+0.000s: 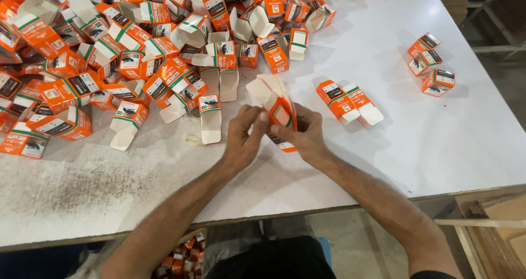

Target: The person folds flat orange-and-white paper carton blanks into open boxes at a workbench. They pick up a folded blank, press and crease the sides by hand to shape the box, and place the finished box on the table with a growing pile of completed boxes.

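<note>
Holding: both hands grip one small orange carton (280, 110) just above the tabletop (383, 164), near the middle of its near edge.
Left hand: the left hand (245, 138) pinches the carton from the left side, thumb and fingers closed on its lower part.
Right hand: the right hand (304, 135) pinches the same carton from the right, fingers curled around its body and bottom end.
Carton look: it is orange with white and green stripes and a dark label panel; the top end is open, with pale cardboard flaps spread upward, and the inside is plain cream colour. It stands tilted, its open end pointing away from the person.
Pile: a big heap of similar cartons (109, 65) covers the far left corner and far edge of the tabletop, many with open white flaps.
Pair: two cartons (349, 102) lie side by side just to the right of the hands, touching each other.
Group: three closed cartons (430, 64) lie near the right edge, well apart from the hands.
Below: more orange cartons (178, 254) are visible under the near edge, beside the person's legs.
</note>
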A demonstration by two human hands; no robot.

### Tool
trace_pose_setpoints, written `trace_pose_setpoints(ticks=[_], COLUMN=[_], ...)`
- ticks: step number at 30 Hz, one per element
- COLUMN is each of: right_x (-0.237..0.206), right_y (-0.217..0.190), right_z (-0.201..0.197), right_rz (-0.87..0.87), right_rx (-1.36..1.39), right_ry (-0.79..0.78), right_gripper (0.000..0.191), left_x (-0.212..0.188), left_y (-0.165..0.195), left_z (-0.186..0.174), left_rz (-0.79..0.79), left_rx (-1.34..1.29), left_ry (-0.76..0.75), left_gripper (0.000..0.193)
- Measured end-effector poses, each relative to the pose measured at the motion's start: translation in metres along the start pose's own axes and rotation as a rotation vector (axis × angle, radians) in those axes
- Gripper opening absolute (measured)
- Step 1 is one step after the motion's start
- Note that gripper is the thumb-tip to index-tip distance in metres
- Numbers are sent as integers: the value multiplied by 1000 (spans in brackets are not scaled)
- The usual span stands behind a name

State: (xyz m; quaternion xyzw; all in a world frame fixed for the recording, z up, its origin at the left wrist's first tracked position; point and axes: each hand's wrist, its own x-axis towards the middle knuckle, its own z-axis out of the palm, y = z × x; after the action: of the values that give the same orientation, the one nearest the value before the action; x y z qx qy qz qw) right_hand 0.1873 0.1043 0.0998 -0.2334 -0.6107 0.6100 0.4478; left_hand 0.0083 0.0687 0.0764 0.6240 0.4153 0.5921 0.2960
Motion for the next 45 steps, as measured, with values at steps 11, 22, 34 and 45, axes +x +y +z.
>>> trace_pose_setpoints(ticks=[11, 22, 34, 45], right_x=[-5, 0, -6, 3], right_y=[10, 20, 15, 12], right_z=[-1, -11, -1, -6], right_rz=[-74, 58, -252, -34], right_rx=[-6, 186, -188, 58], right_ry=[-36, -40, 27, -220], right_gripper=[51, 36, 62, 73], left_x=[7, 1, 10, 14], left_y=[16, 3, 18, 38], left_z=[9, 3, -4, -8], left_rz=[-69, -64, -32, 210], left_rx=[-600, -364, -8, 364], left_ry=[194, 143, 21, 141], left_gripper=[27, 12, 20, 45])
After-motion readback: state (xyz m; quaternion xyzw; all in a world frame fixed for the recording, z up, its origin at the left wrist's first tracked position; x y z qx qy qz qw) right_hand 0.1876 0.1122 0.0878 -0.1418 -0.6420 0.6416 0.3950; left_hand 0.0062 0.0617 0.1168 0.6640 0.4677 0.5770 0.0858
